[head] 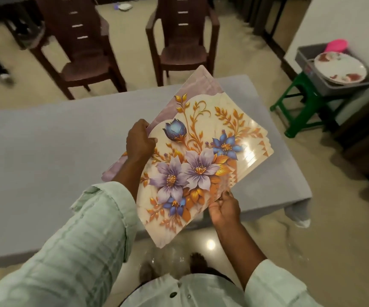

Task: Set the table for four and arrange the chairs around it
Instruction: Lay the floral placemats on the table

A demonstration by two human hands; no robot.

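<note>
Placemat step: stack of floral mats [192,160] held above table [46,165]. Left hand [139,142] grips far edge, right hand [223,209] pinches near corner. Next: peel one, lay flat. Chairs [179,41] beyond table, unplaced

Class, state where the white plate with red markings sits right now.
In the head view, the plate lies at the right, in a grey tub on a green stool, beside the table.
</note>
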